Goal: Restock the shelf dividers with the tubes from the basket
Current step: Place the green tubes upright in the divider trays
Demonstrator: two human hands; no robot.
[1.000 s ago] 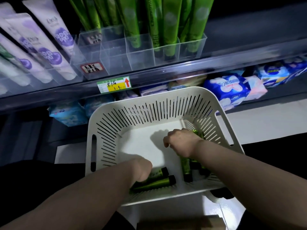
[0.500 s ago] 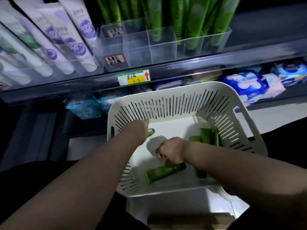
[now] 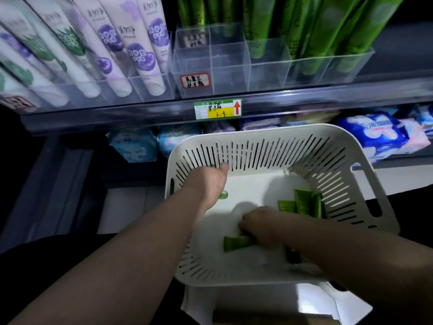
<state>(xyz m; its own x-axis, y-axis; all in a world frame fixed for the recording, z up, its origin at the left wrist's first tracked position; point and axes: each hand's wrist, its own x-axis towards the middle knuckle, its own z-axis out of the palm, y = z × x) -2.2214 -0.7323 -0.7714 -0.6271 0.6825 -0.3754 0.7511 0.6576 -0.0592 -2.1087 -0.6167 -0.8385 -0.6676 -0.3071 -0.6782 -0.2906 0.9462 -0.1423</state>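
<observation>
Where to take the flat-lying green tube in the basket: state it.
Grip the green tube across its mid-body, from above: it lies flat on the basket floor, broad end leftward, and the right hand holds only its right end.

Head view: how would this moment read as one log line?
left hand: holds half-hidden tube | right hand: grips flat tube in basket | spare tubes: right wall

Bare left forearm, bare right forearm
</observation>
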